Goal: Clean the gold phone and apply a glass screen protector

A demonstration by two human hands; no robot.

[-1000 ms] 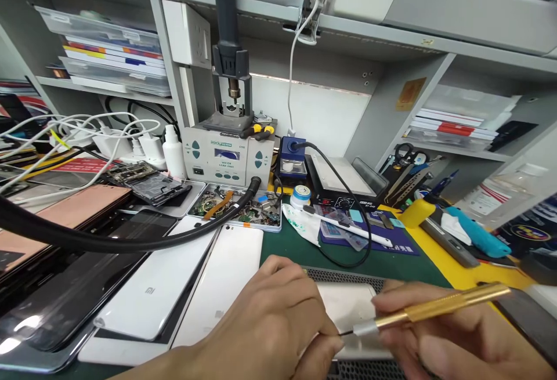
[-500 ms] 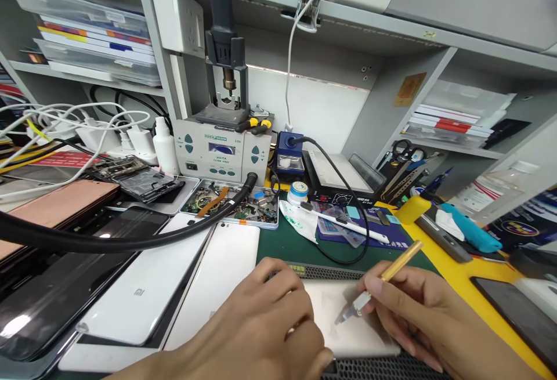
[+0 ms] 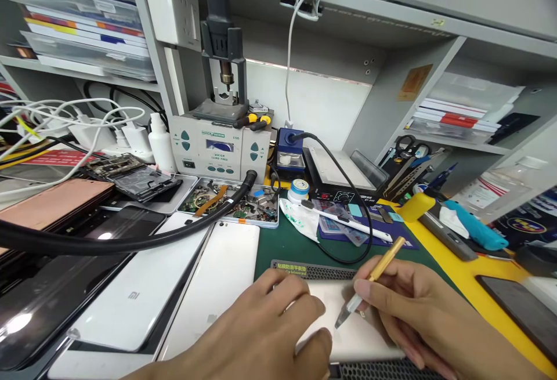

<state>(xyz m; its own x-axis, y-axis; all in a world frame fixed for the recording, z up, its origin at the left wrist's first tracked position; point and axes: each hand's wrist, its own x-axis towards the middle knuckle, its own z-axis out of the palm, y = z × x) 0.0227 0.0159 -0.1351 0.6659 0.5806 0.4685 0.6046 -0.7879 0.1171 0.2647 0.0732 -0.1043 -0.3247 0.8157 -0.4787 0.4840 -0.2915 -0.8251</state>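
A craft knife [image 3: 373, 277] with a gold handle is pinched in my right hand [image 3: 400, 304], its blade pointing down at a pale gold phone [image 3: 361, 339]. The tip meets or hovers just over the phone's smooth surface; I cannot tell which. Curled over the phone's left end, my left hand [image 3: 278, 328] holds it steady, though its fingertips are partly hidden. Under the phone lies a dark perforated pad [image 3: 315, 270] with yellow lettering.
White phones [image 3: 230, 270] and a black phone [image 3: 91, 287] lie at left, crossed by a thick black hose [image 3: 130, 245]. Behind stand a hot-air station [image 3: 220, 145], a tray of circuit boards [image 3: 270, 214] and a heating plate [image 3: 343, 174]. Another dark phone [image 3: 522, 304] lies right.
The knife in my right hand has shifted slightly left and stands steeper. My left hand has moved a little, with its fingers more spread over the phone. The view has tilted slightly.
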